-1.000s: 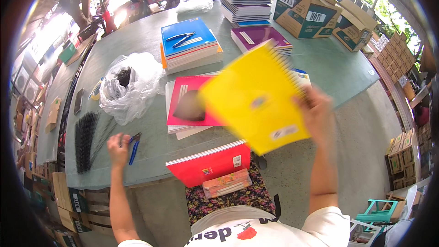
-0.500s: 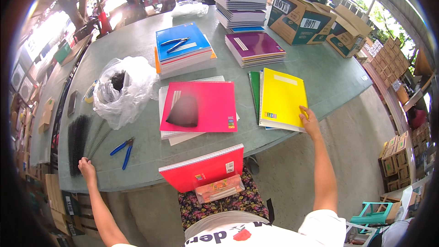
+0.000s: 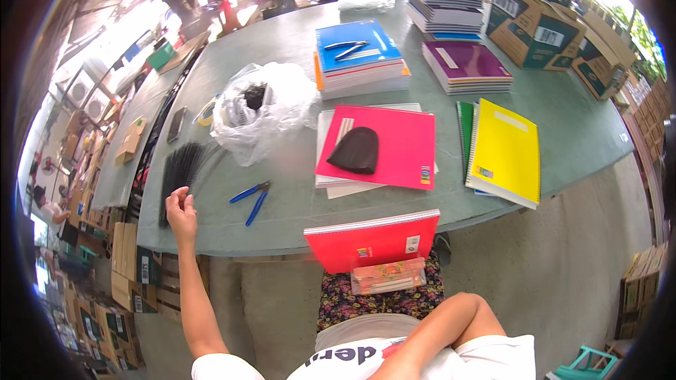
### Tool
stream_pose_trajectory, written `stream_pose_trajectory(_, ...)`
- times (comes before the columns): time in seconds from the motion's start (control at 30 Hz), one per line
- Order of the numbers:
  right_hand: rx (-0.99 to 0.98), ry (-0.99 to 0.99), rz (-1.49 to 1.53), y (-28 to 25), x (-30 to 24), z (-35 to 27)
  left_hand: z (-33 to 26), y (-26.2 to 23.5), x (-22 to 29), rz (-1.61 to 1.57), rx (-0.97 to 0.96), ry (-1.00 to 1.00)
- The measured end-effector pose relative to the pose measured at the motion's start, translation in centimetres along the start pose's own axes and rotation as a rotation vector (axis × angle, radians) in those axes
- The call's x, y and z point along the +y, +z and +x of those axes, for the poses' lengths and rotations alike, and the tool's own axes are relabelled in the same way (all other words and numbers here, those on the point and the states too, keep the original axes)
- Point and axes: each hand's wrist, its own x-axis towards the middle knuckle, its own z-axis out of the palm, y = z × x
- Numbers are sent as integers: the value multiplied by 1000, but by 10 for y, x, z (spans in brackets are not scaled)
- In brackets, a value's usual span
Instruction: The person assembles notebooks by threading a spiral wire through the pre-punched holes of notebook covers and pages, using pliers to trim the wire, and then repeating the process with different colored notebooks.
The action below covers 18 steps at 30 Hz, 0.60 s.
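- One view only, from a fisheye camera on the person's head, tilted down and forward over the worktop [image 3: 296,42].
- It sits well above the near edge; the person's lap fills the bottom.
- Straight edges bend toward the dark round rim.

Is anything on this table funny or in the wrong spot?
Yes: a dark cap lies on the pink notebook, and the red notebook leans tilted off the table's front edge.

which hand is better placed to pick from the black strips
Left. The left hand already touches the bundle of black strips at the table's left edge; the right arm is folded back near the body, its hand unseen.
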Motion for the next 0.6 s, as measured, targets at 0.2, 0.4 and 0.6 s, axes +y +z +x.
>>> stream_pose_trajectory(0.2,71,33,-2,4,10,-4,-17,3,-59,-396,-320,-246)
stream_pose_trajectory(0.4,-34,22,-5,5,9,1,17,-29,-28,-1782,-99,-431)
stream_pose_trajectory(0.6,631,92,-514,-10,18,-35,19,-87,50,-1636,410,-263)
